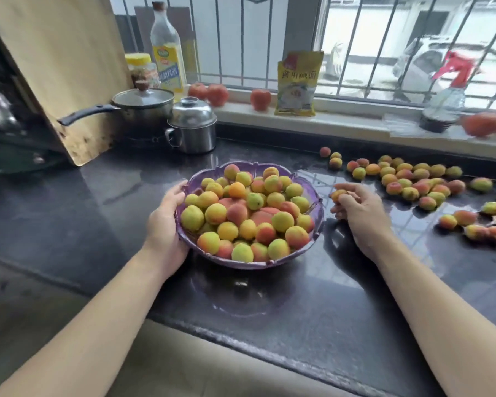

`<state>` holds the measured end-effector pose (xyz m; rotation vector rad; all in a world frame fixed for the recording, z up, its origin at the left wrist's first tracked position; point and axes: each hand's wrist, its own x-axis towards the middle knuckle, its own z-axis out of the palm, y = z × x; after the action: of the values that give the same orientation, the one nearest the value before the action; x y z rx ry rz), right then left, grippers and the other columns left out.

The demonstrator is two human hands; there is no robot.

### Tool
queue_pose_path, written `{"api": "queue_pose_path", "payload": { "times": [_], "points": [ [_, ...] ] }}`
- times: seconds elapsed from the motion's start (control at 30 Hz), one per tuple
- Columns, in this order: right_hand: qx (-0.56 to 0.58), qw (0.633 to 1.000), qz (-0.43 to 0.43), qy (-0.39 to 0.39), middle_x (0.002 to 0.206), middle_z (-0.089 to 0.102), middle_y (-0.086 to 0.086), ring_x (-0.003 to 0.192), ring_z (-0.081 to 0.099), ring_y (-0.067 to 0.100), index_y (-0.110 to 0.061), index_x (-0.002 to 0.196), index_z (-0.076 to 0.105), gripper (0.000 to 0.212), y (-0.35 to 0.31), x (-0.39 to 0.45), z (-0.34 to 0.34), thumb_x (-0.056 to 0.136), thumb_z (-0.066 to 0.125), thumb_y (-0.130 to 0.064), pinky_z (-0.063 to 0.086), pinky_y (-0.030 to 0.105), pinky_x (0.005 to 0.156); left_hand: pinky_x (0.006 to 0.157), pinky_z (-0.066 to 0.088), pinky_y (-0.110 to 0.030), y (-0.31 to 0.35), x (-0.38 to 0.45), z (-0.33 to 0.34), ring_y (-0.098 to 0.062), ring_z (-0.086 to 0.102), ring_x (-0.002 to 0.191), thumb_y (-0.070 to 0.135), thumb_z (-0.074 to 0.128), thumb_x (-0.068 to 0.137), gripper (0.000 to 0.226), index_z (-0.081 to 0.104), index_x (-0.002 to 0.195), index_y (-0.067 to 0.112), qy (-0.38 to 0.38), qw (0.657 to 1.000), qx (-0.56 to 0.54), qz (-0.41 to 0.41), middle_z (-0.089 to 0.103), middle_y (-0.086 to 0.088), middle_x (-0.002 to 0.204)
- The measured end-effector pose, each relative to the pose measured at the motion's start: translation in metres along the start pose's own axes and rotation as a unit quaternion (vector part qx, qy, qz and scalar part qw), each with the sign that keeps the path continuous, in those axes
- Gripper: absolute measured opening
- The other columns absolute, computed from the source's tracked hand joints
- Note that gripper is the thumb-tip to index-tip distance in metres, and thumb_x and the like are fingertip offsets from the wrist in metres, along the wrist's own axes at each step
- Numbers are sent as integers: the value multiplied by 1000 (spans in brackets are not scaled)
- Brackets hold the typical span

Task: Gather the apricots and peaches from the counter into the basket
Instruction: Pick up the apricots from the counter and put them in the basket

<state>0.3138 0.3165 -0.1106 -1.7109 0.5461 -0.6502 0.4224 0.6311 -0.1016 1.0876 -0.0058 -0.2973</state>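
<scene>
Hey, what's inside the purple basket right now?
The purple basket holds a heaped pile of apricots and peaches. The top layer hides the fruit below and the basket's bottom.

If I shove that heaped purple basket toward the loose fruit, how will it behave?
The purple basket looks piled above its rim, so top fruit would probably roll off on a jolt. The counter looks glossy, perhaps wet, so it should slide easily. It is likely heavy; the left hand gripping the rim helps.
</scene>
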Motion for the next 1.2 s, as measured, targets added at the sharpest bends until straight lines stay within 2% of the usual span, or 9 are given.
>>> {"api": "queue_pose_path", "payload": {
  "times": [0.1,0.2,0.33,0.4,0.5,0.63,0.77,1.13,1.2],
  "points": [
    [42,999,-4,0,94,69,9,74,63,17,-24,108,68,22,4,1,-5,97,54,-10,54,30,71,114,49,-54,-12,-23,10,-33,67,126,22,43,110,32,63,135,16,52,997,3,55,74,-14,130],
    [36,999,-31,-16,104,70,2,93,67,18,-30,119,69,29,-4,-2,-11,96,56,-19,56,38,94,116,46,-57,-14,-32,16,-36,64,130,26,48,106,35,61,136,14,88,993,10,83,71,-17,134],
    [-23,980,-182,-76,132,62,-1,121,61,18,-36,129,61,39,-50,-22,-16,104,51,-7,50,36,106,114,47,-57,-14,-29,18,-38,65,128,22,41,111,28,64,127,16,109,989,29,91,71,-19,132],
    [-65,960,-234,-138,126,65,-4,116,63,15,-35,129,62,43,-74,-38,-10,101,56,-3,51,30,101,114,48,-58,-14,-29,18,-39,65,127,21,41,111,28,63,127,14,111,988,33,98,70,-21,132],
    [-203,917,-256,-229,115,69,-7,102,67,9,-33,137,58,51,-94,-56,13,92,71,-11,55,27,90,114,48,-57,-12,-29,20,-36,66,124,20,40,112,27,62,126,13,110,988,35,100,67,-24,134],
    [-348,851,-295,-259,107,70,-9,98,65,13,-29,120,66,34,-104,-60,39,88,74,-23,55,36,89,113,49,-57,-12,-31,20,-36,66,125,21,40,112,27,62,125,14,102,988,40,107,67,-24,135],
    [-403,818,-304,-274,104,69,-7,95,63,15,-28,117,71,27,-109,-56,52,90,70,-30,53,32,84,112,50,-55,-10,-29,19,-40,63,129,22,39,113,27,61,127,16,96,988,53,106,69,-19,133],
    [-424,805,-290,-297,101,61,-12,89,56,9,-28,122,68,28,-108,-53,63,95,66,-34,42,14,68,109,53,-54,-13,-23,13,-35,67,124,25,39,113,29,61,130,17,89,987,71,111,73,-12,125],
    [-386,827,-261,-313,104,63,-15,92,59,6,-29,121,68,28,-107,-49,56,94,67,-36,47,15,73,110,52,-55,-14,-22,12,-36,65,126,25,39,113,31,60,133,15,86,988,69,110,71,-15,128]
  ]
}}
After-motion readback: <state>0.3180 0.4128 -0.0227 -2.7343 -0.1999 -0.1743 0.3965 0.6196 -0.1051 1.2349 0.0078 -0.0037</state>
